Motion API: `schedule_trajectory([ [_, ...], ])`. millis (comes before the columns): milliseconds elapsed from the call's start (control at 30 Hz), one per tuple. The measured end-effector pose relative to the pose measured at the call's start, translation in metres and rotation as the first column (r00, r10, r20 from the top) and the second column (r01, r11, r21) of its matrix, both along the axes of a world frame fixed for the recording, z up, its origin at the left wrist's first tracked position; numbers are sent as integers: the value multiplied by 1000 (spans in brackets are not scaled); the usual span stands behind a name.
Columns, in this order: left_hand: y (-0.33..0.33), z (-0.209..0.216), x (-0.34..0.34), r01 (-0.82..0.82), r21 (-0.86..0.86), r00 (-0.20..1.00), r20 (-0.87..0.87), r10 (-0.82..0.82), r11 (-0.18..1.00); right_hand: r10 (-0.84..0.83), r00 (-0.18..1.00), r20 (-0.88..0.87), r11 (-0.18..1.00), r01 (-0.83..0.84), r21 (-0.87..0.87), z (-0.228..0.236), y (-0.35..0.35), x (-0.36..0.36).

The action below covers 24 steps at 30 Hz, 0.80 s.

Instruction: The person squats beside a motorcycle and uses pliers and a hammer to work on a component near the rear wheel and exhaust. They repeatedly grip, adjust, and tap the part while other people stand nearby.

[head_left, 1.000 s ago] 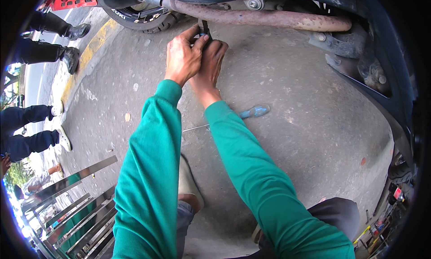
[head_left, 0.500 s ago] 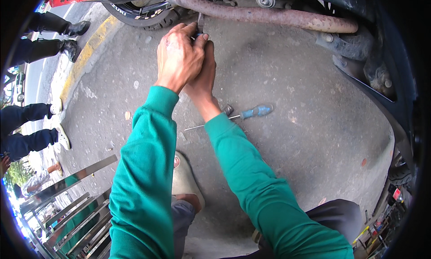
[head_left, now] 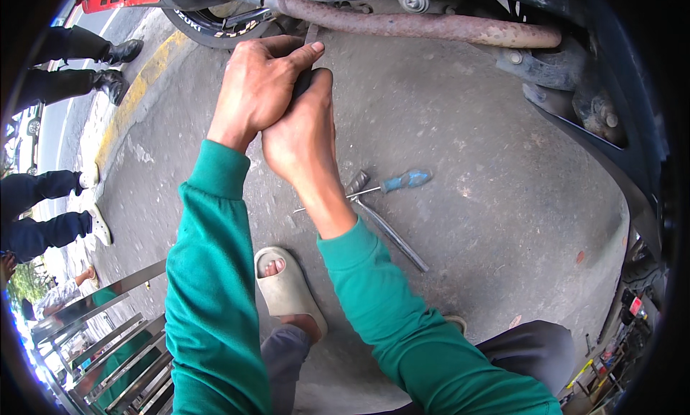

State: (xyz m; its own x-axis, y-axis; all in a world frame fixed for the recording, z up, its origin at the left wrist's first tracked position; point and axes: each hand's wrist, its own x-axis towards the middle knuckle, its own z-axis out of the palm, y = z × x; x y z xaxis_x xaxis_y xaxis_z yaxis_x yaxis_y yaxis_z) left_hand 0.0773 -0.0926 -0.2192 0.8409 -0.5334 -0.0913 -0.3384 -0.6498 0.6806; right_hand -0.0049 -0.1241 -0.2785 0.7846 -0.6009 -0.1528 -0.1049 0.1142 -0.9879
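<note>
My left hand (head_left: 257,88) and my right hand (head_left: 302,131) are closed together, one against the other, below a motorcycle's rusty exhaust pipe (head_left: 431,28). Between them is a dark-handled tool (head_left: 312,34), whose flat metal end sticks up toward the pipe. My fingers cover most of it, so its exact kind is hidden. On the pavement right of my right wrist lies a blue-handled screwdriver (head_left: 406,181). It crosses a bent metal bar (head_left: 394,237) with a dark, thicker end.
The motorcycle's tyre (head_left: 205,33) stands at the upper left, its dark bodywork (head_left: 632,120) at the right. A slatted metal bench (head_left: 108,296) is at the lower left. Other people's legs (head_left: 54,185) stand by the yellow-painted kerb (head_left: 147,81). Various items (head_left: 611,350) fill the lower right.
Both hands have shifted left and slightly nearer to me, the right one now more exposed beside the left. My arms moved too, uncovering the metal bar and more of my sandal.
</note>
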Motion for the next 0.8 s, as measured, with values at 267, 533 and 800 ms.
schedule_trajectory([
  [267, 0, -22, -7, -51, -91, 999, -25, 49, 995, -117, 988, 97, 982, 130, -136, -22, 7, 6],
  [533, -4, -59, 1, -65, -48, 998, -28, 63, 997, -132, 963, 234, 925, 204, -320, -91, 1, 24],
  [800, -9, -77, 10, -41, -112, 999, 14, 43, 993, -196, 931, 308, 884, 304, -356, -118, -13, 44],
])
